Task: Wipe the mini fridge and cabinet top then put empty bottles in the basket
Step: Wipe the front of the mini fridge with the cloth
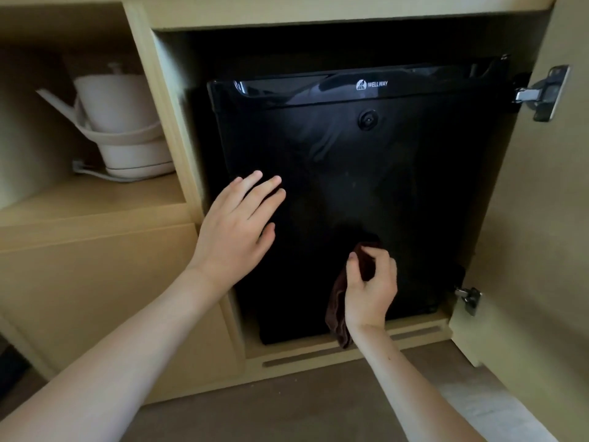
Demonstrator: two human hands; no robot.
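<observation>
The black mini fridge stands inside an open compartment of a pale wooden cabinet, its glossy door closed and facing the viewer. A white "WELLWAY" logo sits near the fridge's top edge and a round keyhole just below it. Low on the fridge door, the right hand is clenched around a dark brown cloth. The bunched upper part is pinched between thumb and fingers against the door, and the loose end hangs down past the wrist toward the fridge's bottom edge. The left hand is released and flat at the fridge door's left side, fingers straight and slightly spread, palm toward the door; whether it presses the surface or hangs just off it cannot be told. To the right of the fridge the cabinet door stands swung open, held by an upper hinge and a lower hinge. To the left of the fridge, in a separate open shelf, a white kettle rests on its base. Below the fridge lies grey-brown carpet.
</observation>
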